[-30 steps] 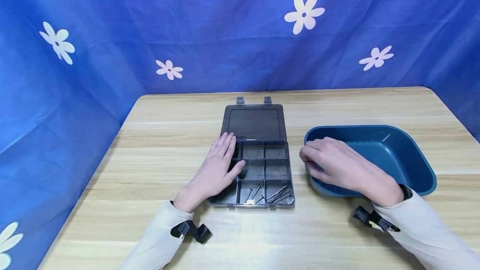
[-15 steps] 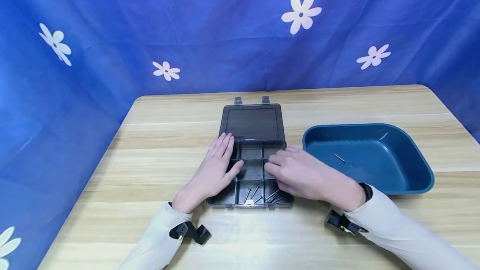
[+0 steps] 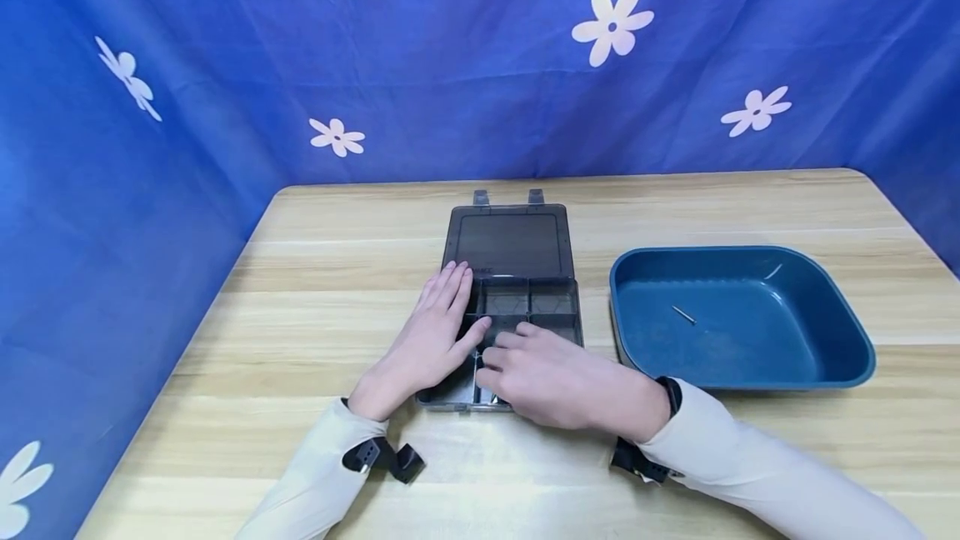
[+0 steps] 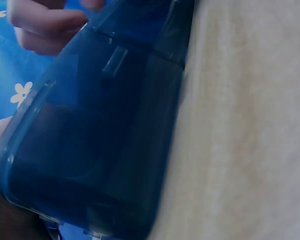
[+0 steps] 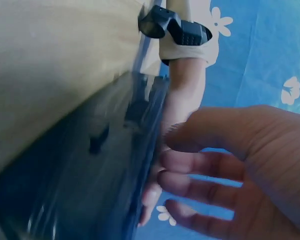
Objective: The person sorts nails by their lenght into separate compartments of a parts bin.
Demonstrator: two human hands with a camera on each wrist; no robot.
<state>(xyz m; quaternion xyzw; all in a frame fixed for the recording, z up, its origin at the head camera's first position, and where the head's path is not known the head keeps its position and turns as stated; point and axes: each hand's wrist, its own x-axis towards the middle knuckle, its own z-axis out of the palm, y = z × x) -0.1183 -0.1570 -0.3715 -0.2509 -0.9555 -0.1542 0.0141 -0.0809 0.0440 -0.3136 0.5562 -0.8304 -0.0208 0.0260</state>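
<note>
My left hand (image 3: 423, 340) lies flat on the left side of a dark see-through compartment box (image 3: 555, 298), fingers straight and thumb reaching over the dividers. The box's lid (image 3: 510, 242) is folded back. My right hand (image 3: 558, 377) is over the front middle and right compartments with its fingers curled, hiding most of what lies there. In the right wrist view, the thumb (image 5: 205, 132) and fingers pinch a small ridged screw (image 5: 176, 127), mostly hidden, beside the box wall (image 5: 85, 165). One loose screw (image 3: 684, 315) lies in the blue basin (image 3: 742, 252).
The blue basin stands right of the box on the wooden table (image 3: 300, 273). The right forearm passes in front of the basin. A blue flowered cloth (image 3: 480, 65) hangs behind the table and along its sides.
My right hand has moved left from the basin's near-left rim, across the box's right side, to its front middle compartment. My left hand stays on the box.
</note>
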